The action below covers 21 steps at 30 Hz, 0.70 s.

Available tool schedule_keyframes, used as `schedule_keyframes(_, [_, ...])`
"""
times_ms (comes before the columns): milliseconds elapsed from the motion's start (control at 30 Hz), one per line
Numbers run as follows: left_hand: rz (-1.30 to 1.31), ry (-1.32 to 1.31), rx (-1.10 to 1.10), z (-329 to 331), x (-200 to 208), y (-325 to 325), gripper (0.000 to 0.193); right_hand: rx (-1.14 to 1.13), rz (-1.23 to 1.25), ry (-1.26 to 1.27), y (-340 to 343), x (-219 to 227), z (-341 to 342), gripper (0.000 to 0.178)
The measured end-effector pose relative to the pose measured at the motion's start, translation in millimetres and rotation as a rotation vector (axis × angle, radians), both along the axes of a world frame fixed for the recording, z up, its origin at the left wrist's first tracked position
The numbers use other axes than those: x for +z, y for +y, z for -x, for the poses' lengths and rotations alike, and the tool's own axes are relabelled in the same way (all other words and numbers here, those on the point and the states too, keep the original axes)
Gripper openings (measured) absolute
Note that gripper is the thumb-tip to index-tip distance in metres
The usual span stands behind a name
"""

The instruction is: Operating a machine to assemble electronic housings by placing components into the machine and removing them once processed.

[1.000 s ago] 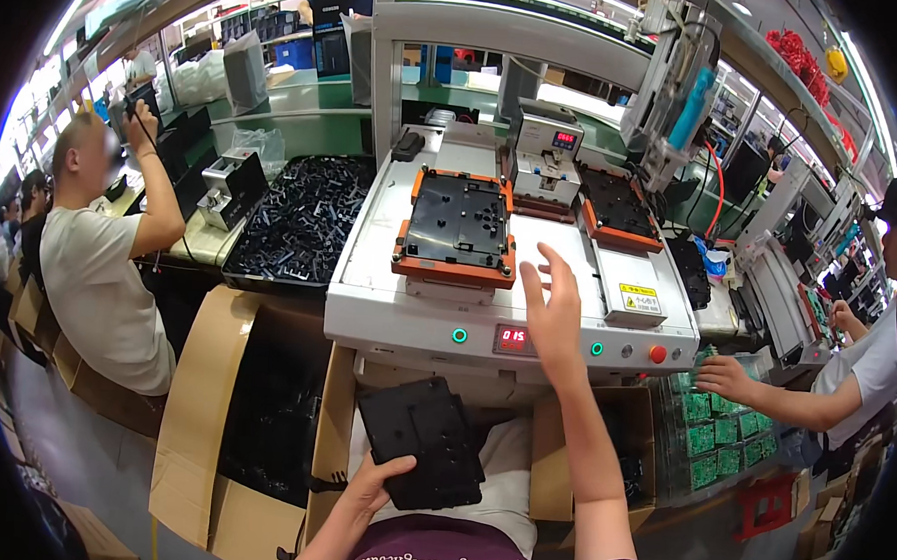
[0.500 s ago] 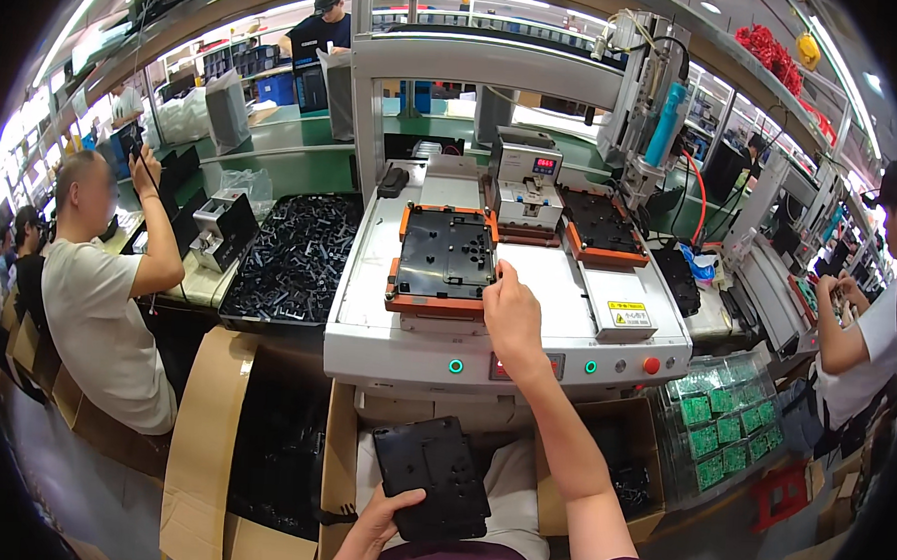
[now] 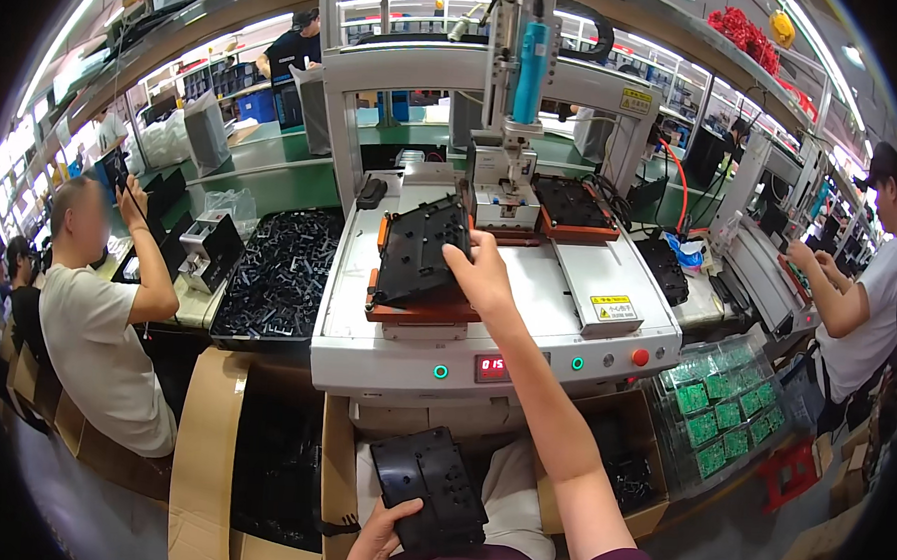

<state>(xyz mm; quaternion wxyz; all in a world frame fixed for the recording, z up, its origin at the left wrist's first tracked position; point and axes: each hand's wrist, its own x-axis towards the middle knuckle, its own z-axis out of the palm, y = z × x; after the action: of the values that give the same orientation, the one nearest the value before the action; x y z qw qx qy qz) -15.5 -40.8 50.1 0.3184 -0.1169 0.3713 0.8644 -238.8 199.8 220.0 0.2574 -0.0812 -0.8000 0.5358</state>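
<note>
My right hand [image 3: 486, 274] grips the right edge of a black plastic panel [image 3: 418, 247] with small posts and holes. The panel sits tilted, partly raised off an orange-edged fixture [image 3: 429, 313] on the white machine [image 3: 342, 320]. Low over my lap, my left hand [image 3: 383, 527] pinches a second black plastic panel [image 3: 430, 484] at its lower left corner, thumb on top. The fingers beneath that panel are hidden.
A screwdriving head with a blue cylinder [image 3: 529, 73] hangs at the machine's middle. Behind right is another fixture [image 3: 577, 206] holding a black panel. A tray of black parts [image 3: 279, 273] stands left; green circuit boards [image 3: 718, 407] lie right. Open cartons [image 3: 206, 450] flank my legs. Co-workers sit both sides.
My right hand has lifted the panel's edge from the fixture, tilting it. The screwdriving head has moved left to the middle. My left hand still holds its panel.
</note>
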Motion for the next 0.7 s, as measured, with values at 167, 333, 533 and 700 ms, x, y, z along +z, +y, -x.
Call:
schedule_keyframes(167, [0.027, 0.016, 0.017, 0.4, 13.8, 9.4, 0.055, 0.14, 0.189, 0.093, 2.1, 31.2, -25.0, 0.049])
schedule_keyframes(333, [0.075, 0.026, 0.058, 0.9, 20.7, 15.6, 0.055, 0.34, 0.656, 0.362, 61.2, 42.0, -76.0, 0.053])
schedule_keyframes(533, [0.094, -0.039, 0.141, 9.5, -9.4, 2.1, 0.062, -0.326, 0.202, 0.577, 214.6, 51.9, -127.8, 0.058])
schedule_keyframes(700, [0.15, -0.019, 0.156, 20.7, -19.6, -4.1, 0.062, -0.755, -0.319, 0.338, 408.1, -4.1, -113.4, 0.048])
